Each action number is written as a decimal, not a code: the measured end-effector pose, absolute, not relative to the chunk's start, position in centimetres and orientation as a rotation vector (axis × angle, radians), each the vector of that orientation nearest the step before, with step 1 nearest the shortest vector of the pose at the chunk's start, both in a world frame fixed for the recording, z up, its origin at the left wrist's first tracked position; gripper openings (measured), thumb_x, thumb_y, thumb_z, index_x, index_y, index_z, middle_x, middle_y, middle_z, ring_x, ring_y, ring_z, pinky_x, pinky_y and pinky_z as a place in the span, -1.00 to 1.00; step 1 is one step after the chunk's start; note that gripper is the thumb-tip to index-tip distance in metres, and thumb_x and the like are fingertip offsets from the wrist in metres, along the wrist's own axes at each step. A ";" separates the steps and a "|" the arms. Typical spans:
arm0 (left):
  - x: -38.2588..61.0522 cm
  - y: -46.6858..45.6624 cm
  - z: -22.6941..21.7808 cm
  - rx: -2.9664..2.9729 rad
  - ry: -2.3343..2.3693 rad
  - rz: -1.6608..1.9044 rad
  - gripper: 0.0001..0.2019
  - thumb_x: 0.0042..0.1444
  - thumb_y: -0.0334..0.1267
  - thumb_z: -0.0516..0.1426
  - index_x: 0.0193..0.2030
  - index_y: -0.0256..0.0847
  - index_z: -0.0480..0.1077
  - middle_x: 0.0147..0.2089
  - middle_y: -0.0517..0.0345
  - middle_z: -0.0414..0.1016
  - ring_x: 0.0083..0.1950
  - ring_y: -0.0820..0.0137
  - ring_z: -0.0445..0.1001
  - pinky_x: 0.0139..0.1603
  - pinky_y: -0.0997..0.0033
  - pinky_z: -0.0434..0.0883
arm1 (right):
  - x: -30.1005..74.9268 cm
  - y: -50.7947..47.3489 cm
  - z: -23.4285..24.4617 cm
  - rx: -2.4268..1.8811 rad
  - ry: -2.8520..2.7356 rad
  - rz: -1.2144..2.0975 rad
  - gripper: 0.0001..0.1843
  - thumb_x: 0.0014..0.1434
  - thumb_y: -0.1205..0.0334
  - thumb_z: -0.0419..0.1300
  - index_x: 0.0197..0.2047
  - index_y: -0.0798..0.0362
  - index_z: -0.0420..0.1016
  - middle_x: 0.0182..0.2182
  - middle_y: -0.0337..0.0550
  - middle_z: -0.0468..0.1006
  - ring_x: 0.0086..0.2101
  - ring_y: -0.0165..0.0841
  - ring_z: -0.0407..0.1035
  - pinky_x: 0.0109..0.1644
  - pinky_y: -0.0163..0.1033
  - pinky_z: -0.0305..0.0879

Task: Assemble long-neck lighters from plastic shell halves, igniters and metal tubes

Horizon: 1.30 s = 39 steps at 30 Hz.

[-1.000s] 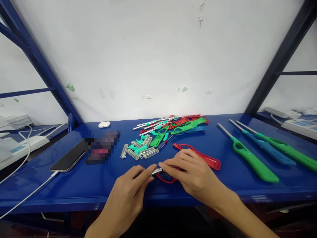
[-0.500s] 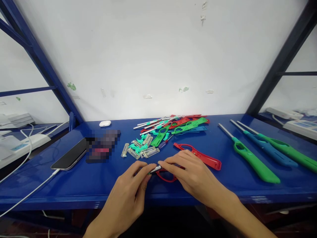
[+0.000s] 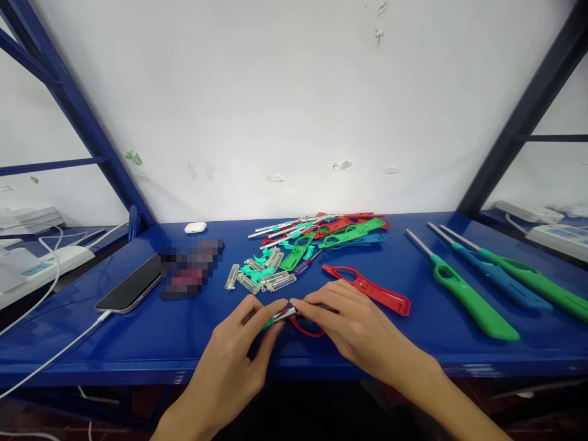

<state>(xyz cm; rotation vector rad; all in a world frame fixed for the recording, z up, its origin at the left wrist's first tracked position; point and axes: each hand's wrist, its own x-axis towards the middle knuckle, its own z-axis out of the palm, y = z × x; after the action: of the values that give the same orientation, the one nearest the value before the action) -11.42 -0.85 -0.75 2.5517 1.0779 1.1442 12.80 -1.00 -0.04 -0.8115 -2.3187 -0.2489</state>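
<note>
My left hand (image 3: 239, 346) and my right hand (image 3: 351, 324) meet near the front edge of the blue bench (image 3: 138, 343). Thumb and fingers of the left hand pinch a small metal tube with a green part (image 3: 278, 317). The right hand's fingers close on the tube's other end and on a red lighter shell half (image 3: 309, 329) lying under it. Another red shell half (image 3: 370, 289) lies just behind the right hand.
A pile of red, green and blue lighter parts (image 3: 321, 233) and clear tanks (image 3: 261, 275) lies mid-bench. Three long lighters (image 3: 478, 285) lie to the right. A phone (image 3: 131, 288) on a white cable, a blurred object (image 3: 190, 266) and an earbud case (image 3: 195, 227) are left.
The hands stay together at the bench front; the metal tube has tilted slightly and more of its green part shows by the left fingers. The view has shifted a little.
</note>
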 end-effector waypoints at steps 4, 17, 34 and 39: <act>-11.6 -0.9 -1.0 2.553 1.093 1.072 -0.72 0.48 -0.37 0.09 0.23 -0.03 0.40 -0.09 0.18 0.49 -0.18 0.41 0.52 -0.16 0.42 0.46 | 12.9 -1.0 -0.3 -0.811 -2.317 -0.208 -0.56 0.50 0.48 -0.03 0.33 0.10 0.43 -0.12 -0.05 0.68 -0.20 -0.27 0.50 -0.04 -0.09 0.52; -12.0 -0.1 -0.6 2.699 1.079 1.009 -0.76 0.50 -0.37 0.08 0.21 -0.05 0.39 -0.06 0.19 0.57 -0.07 0.31 0.47 -0.07 0.32 0.44 | 12.8 -0.9 -0.9 -0.848 -2.252 -0.013 -0.66 0.47 0.43 0.13 0.23 0.07 0.55 0.09 -0.06 0.68 0.01 -0.21 0.57 0.13 -0.06 0.55; -13.0 0.6 -0.9 2.677 1.180 0.839 -0.71 0.52 -0.32 0.01 0.12 0.04 0.55 0.01 0.13 0.51 -0.02 0.25 0.51 0.00 0.20 0.47 | 12.4 -1.0 -0.3 -0.912 -2.354 0.111 -0.71 0.42 0.45 0.18 0.12 0.09 0.63 -0.04 -0.07 0.70 -0.08 -0.22 0.55 0.03 -0.12 0.53; -12.8 0.7 -1.3 2.653 1.166 0.897 -0.70 0.50 -0.36 0.03 0.08 -0.02 0.59 -0.04 0.10 0.51 -0.05 0.24 0.50 -0.02 0.18 0.49 | 12.3 -1.3 0.2 -0.922 -2.232 0.188 -0.76 0.48 0.29 0.17 0.11 0.00 0.61 -0.02 -0.14 0.70 -0.04 -0.27 0.56 0.09 -0.13 0.48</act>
<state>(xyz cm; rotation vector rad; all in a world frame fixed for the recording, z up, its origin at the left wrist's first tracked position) -12.85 0.71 -1.28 2.6528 1.1659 0.8965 12.35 -1.31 0.15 -0.9220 -2.2324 0.1884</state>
